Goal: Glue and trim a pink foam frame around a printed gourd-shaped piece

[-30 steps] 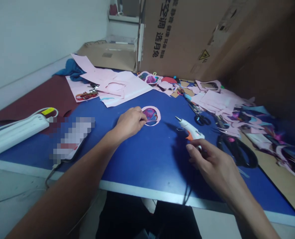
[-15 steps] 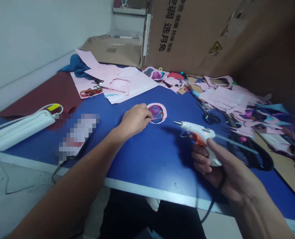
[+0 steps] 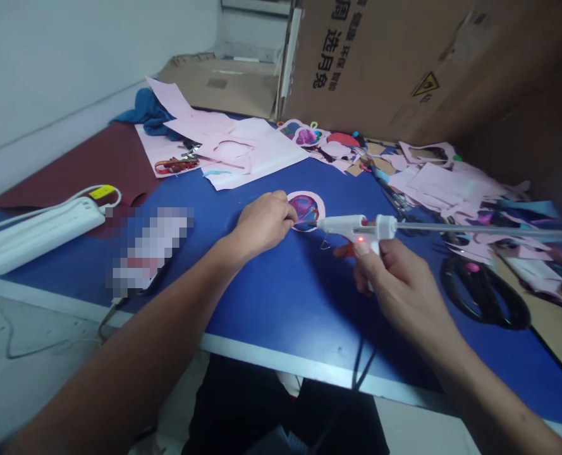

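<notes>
My left hand [image 3: 268, 221] pinches the left edge of a round cutout [image 3: 308, 207] with a pink rim and a purple-blue middle, on the blue table [image 3: 271, 303]. In my right hand [image 3: 389, 268] is a white hot glue gun [image 3: 356, 226], held by its handle, its red light glowing. The metal nozzle points left and reaches the lower part of the cutout; whether it touches I cannot tell. A long clear glue stick [image 3: 489, 232] sticks out of the gun's back.
Left stand a white power strip [image 3: 38, 237] and a blurred-out phone [image 3: 150, 253]. Pink sheets [image 3: 262, 158] and red-handled scissors [image 3: 176, 165] lie behind. Paper scraps [image 3: 451, 189] spread at the right, near a coiled black cable [image 3: 487, 297]. A cardboard box [image 3: 380, 82] stands at the back.
My right hand has brought the glue gun left and levelled it, so its nozzle is now at the cutout. My left hand keeps its pinch; the view has shifted slightly.
</notes>
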Demonstrator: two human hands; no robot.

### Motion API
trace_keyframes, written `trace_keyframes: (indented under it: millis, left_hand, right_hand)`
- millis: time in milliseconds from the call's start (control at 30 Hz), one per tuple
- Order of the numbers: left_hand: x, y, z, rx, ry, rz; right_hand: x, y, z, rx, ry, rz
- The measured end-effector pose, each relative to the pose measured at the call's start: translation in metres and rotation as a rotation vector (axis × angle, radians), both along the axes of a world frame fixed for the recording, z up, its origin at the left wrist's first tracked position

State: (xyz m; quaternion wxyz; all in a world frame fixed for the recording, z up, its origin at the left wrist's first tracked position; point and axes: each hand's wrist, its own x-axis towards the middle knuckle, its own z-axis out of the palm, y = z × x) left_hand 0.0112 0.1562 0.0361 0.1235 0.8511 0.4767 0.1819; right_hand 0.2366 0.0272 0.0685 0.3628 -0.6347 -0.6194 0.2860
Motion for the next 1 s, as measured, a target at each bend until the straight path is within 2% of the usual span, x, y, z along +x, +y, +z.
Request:
trace_keyframes:
  millis: [233,733,1000]
  left_hand:
    - [0.002,-0.002,0.003,-0.011,0.010,0.008]
    - [0.002,-0.003,0.002,0.007,-0.005,0.002]
    - [0.002,-0.001,0.001,0.005,-0.007,-0.002]
  right_hand:
    - [-0.002,0.014,-0.014,0.085,-0.216,0.083]
    - [-0.006,0.019,-0.015,0.087,-0.271,0.125]
    - [-0.008,0.018,-0.014,0.065,-0.232,0.113]
